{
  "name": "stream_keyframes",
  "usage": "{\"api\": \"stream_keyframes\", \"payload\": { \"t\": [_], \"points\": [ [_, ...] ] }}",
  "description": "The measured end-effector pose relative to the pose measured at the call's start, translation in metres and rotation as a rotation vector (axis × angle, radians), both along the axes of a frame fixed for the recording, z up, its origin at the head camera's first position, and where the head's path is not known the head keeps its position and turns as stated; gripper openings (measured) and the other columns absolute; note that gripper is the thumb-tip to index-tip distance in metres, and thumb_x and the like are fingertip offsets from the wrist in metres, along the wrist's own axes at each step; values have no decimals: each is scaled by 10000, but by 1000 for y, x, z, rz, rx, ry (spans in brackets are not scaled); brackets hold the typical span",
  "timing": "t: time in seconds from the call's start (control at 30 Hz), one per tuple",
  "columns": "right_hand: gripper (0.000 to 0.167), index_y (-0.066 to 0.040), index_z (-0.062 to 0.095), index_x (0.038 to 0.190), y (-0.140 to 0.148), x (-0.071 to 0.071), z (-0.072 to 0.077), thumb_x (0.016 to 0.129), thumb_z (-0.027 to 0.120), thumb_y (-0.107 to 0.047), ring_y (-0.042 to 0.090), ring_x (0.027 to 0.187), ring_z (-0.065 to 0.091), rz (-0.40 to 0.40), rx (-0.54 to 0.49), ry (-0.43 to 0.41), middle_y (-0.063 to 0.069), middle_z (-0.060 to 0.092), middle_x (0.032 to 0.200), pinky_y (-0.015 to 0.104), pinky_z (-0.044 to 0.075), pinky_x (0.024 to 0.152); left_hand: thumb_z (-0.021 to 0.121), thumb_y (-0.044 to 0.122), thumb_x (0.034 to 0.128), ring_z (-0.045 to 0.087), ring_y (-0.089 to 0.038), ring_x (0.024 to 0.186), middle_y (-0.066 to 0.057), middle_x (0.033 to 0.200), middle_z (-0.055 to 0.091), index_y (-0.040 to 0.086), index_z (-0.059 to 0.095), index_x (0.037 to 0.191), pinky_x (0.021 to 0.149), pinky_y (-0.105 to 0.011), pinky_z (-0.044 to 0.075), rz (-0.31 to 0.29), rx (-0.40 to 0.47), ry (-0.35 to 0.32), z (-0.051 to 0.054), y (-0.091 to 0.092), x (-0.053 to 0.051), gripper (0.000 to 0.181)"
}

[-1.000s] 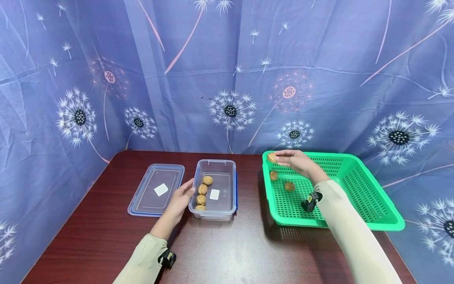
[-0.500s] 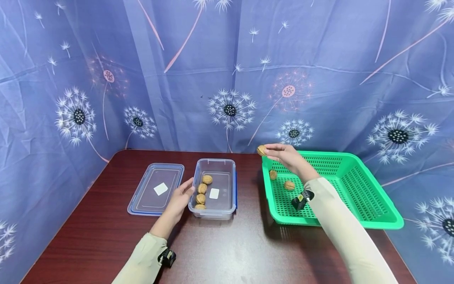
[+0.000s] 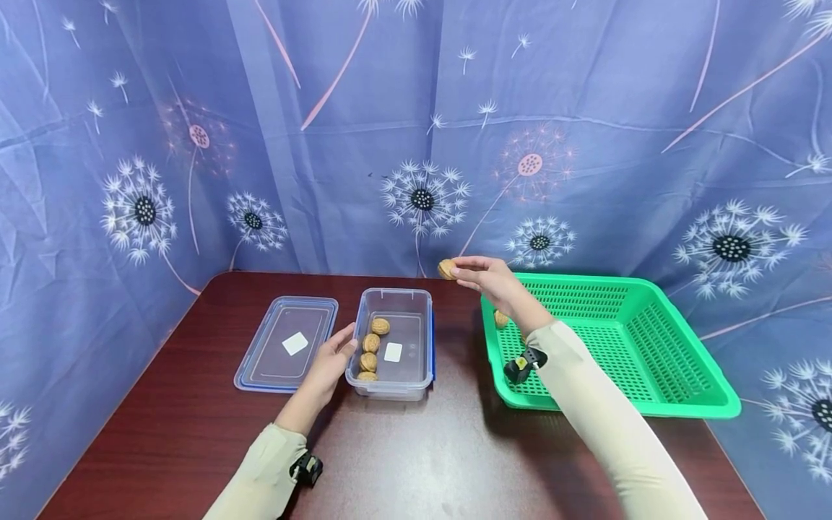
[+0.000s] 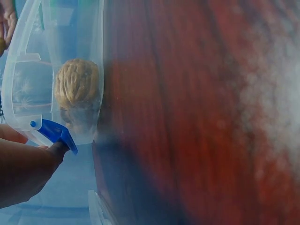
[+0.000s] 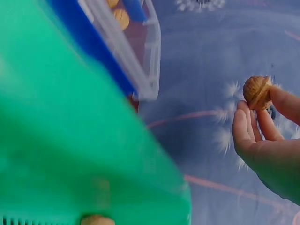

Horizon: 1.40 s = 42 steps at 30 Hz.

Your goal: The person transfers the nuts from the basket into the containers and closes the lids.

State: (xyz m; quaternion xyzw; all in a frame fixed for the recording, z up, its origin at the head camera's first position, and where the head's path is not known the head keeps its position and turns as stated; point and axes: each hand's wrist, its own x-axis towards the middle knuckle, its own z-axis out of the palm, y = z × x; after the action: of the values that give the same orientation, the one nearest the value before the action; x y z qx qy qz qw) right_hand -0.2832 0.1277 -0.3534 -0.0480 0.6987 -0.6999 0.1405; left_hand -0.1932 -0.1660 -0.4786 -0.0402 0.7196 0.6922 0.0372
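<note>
My right hand [image 3: 497,283] pinches a walnut [image 3: 446,269] between thumb and fingertips, in the air between the clear box and the green basket; the right wrist view shows the same walnut [image 5: 257,92] at the fingertips. Several walnuts [image 3: 371,343] lie in a line along the left side of the clear plastic box [image 3: 412,393]. Against the box's left wall rest the fingers of my left hand [image 3: 325,368], extended. In the left wrist view, a walnut [image 4: 77,83] shows through the box wall, and the left hand [image 4: 28,164] touches the box beside a blue clip.
The green basket [image 3: 705,361] stands at the right, with a walnut [image 3: 501,319] near its left wall and another mostly hidden behind the right wrist. Left of the box, a clear lid [image 3: 273,361] lies on the brown table [image 3: 195,433]. A patterned blue curtain hangs behind.
My right hand has carried its walnut leftward, from over the basket's left rim to beyond it, towards the box. My left hand has stayed at the box.
</note>
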Motion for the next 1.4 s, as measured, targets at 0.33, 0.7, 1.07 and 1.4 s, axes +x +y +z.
{"api": "stream_keyframes", "payload": {
  "t": [0.33, 0.7, 1.07, 1.4],
  "points": [
    [402, 120, 509, 1297, -42, 14, 1, 915, 595, 28, 114, 931, 636, 41, -43, 15, 221, 596, 1237, 347, 461, 1014, 431, 57, 1010, 315, -363, 1376, -258, 1489, 339, -34, 346, 1458, 1146, -473, 250, 1, -3, -9, 0, 1, -1, 465],
    [353, 88, 573, 1246, -75, 28, -17, 905, 618, 9, 166, 979, 629, 15, 15, -15, 192, 628, 1190, 385, 443, 1033, 433, 44, 1004, 326, -359, 1372, -257, 1485, 348, -40, 352, 1453, 1145, -467, 257, 9, -5, 1, -1, 1, -2, 463],
    [305, 65, 625, 1184, -93, 36, -39, 886, 646, 3, 141, 920, 635, 9, 42, -32, 152, 671, 1107, 450, 440, 1030, 429, 52, 1010, 326, -359, 1371, -249, 1492, 341, -30, 347, 1459, 1145, -469, 255, 12, -14, -12, 0, 1, -1, 464],
    [291, 99, 619, 1159, -105, 46, -55, 877, 639, 30, 269, 1027, 646, -5, 44, -50, 201, 663, 1107, 432, 458, 1012, 432, 53, 1009, 314, -359, 1378, -244, 1497, 335, -32, 345, 1459, 1150, -467, 245, 8, -16, -7, 1, 1, 0, 466]
  ]
}}
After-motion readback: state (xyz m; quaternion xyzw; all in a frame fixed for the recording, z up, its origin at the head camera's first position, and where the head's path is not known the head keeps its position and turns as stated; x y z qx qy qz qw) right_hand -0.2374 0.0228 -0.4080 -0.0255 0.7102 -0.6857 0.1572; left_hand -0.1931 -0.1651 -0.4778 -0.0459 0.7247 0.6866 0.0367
